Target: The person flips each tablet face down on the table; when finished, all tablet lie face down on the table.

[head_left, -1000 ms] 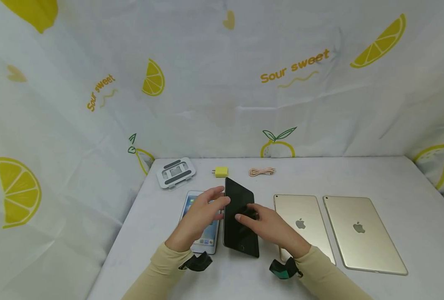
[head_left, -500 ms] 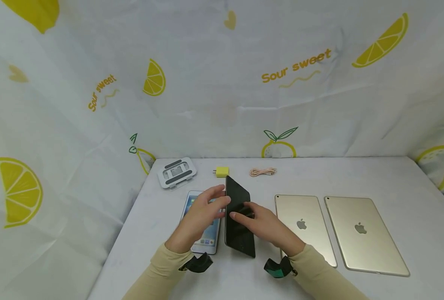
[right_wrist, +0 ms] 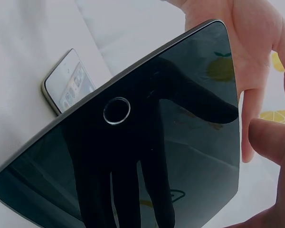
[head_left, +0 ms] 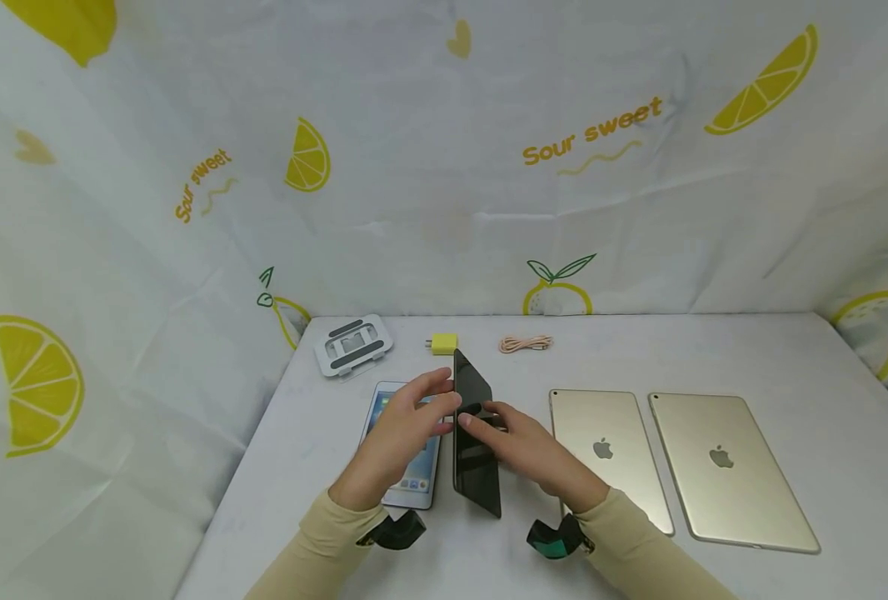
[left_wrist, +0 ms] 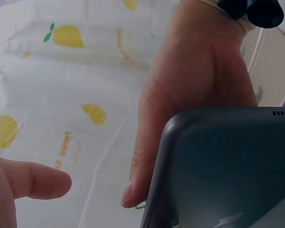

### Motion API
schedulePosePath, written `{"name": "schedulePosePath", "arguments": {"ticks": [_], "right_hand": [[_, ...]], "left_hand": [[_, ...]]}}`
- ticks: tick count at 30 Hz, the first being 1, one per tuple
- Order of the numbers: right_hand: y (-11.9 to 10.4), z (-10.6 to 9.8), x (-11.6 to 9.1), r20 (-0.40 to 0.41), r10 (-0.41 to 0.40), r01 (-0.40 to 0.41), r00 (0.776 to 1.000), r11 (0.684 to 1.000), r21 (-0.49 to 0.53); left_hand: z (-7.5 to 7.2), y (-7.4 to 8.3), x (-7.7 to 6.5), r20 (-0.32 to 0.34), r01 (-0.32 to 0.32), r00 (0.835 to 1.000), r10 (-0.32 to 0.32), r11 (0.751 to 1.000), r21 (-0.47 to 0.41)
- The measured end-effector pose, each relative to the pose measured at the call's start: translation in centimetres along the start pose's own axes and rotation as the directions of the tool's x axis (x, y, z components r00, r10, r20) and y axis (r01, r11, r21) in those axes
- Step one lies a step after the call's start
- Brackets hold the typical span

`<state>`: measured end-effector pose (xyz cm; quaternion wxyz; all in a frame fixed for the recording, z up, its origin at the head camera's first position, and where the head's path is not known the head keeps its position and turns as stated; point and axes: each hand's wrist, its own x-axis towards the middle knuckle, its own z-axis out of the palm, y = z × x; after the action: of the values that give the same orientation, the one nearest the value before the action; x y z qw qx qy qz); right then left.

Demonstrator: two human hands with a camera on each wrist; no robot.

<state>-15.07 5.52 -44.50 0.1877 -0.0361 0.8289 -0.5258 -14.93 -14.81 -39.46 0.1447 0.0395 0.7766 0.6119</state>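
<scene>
As I watch in the head view, the left hand (head_left: 405,421) and right hand (head_left: 534,454) have the black tablet (head_left: 477,473) leaning steeper than a second ago, so the tilting seems well along; it stands between the white tablet (head_left: 417,471) and a gold tablet (head_left: 616,475). The left wrist view shows its back, one left-hand digit stretched clear. In the right wrist view the screen mirrors straight right-hand fingers; both hands look spread, neither visibly pinching it.

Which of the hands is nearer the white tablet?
Left. The left hand is over the white tablet, partly hiding it; the right hand is farther right, beside the black tablet.
</scene>
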Motion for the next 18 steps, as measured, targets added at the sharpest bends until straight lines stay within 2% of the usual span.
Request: {"name": "schedulePosePath", "arguments": {"ticks": [11,18], "right_hand": [[-0.4,0.0,-0.06,0.013,0.005,-0.005,1.0,0.998,0.058],[-0.22,0.03,-0.16,0.036,0.006,-0.011,0.999,0.989,0.147]], "left_hand": [[0.06,0.02,0.02,0.0,-0.03,1.0,0.03,1.0,-0.007],[0.35,0.01,-0.1,0.011,-0.032,0.999,0.033,0.999,-0.024]]}}
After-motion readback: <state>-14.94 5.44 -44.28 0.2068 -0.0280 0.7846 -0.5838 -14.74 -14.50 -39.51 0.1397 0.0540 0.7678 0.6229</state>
